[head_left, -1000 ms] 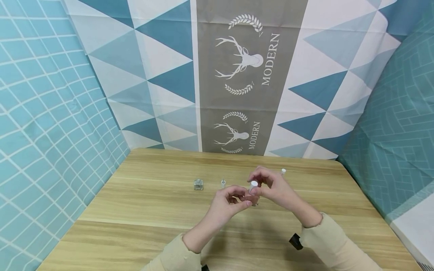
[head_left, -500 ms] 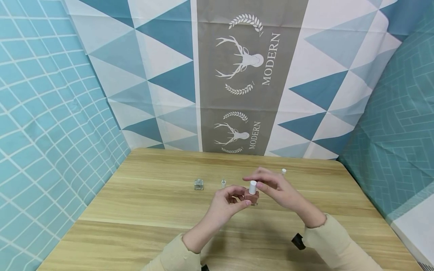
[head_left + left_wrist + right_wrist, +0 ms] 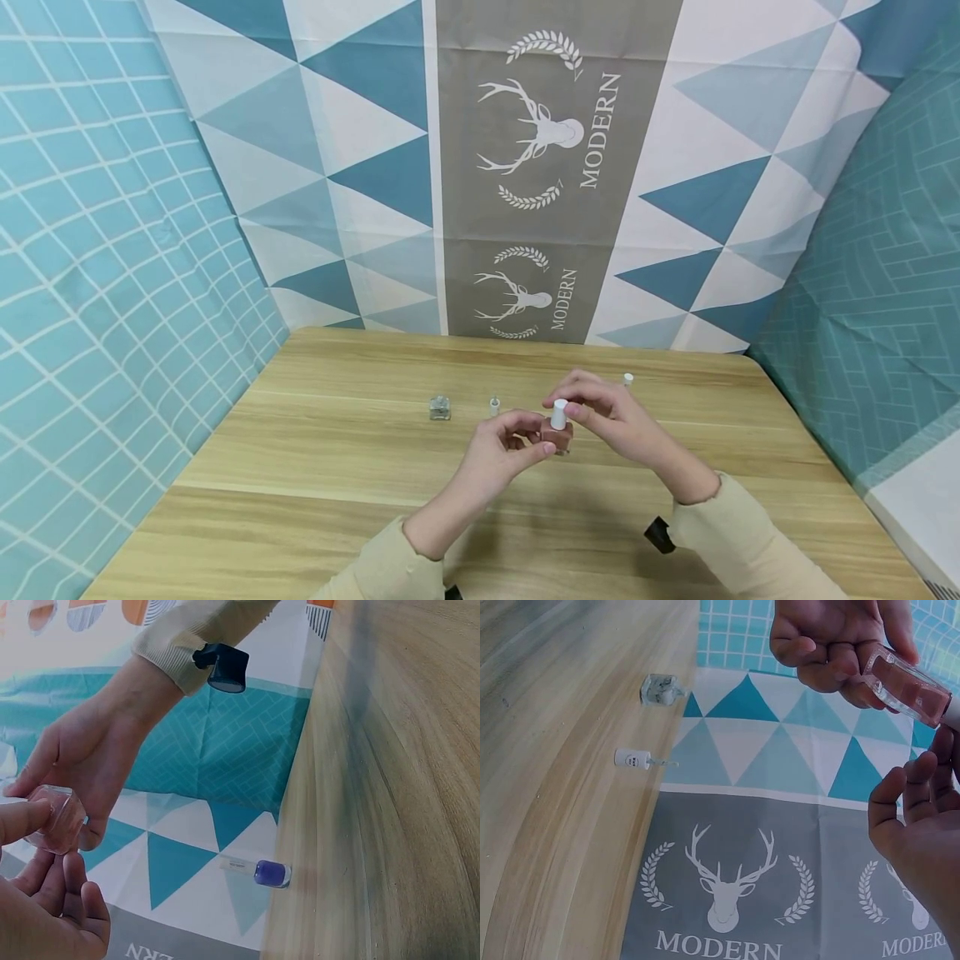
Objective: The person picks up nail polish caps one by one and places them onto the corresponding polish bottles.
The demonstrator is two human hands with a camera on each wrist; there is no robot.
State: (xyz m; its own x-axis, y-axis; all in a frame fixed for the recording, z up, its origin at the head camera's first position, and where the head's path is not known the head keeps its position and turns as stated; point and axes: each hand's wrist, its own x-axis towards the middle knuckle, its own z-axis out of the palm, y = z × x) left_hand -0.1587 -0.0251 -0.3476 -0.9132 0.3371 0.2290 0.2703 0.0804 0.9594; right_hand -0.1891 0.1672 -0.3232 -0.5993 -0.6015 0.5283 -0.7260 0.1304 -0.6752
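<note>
My left hand [image 3: 498, 450] holds a pinkish nail polish bottle [image 3: 555, 436] by its sides, raised above the table. The clear glass of the bottle [image 3: 906, 684] shows in the right wrist view, tilted, with the left fingers behind its base. Its tall white cap [image 3: 559, 414] is on the neck. Thumb and index finger of my right hand [image 3: 603, 417] pinch that cap from either side. In the left wrist view, a left fingertip covers part of the bottle [image 3: 64, 825].
On the wooden table [image 3: 337, 467], left of the hands, stands a capless clear bottle [image 3: 439, 408]. Beside it a white brush cap [image 3: 633, 759] stands brush up. A purple nail polish bottle [image 3: 271, 874] with a white cap stands behind the right hand. Patterned cloths surround the table.
The right fingers loosened from the cap, the index finger stretching out past it, and now they close on it again. The left hand and bottle keep their place.
</note>
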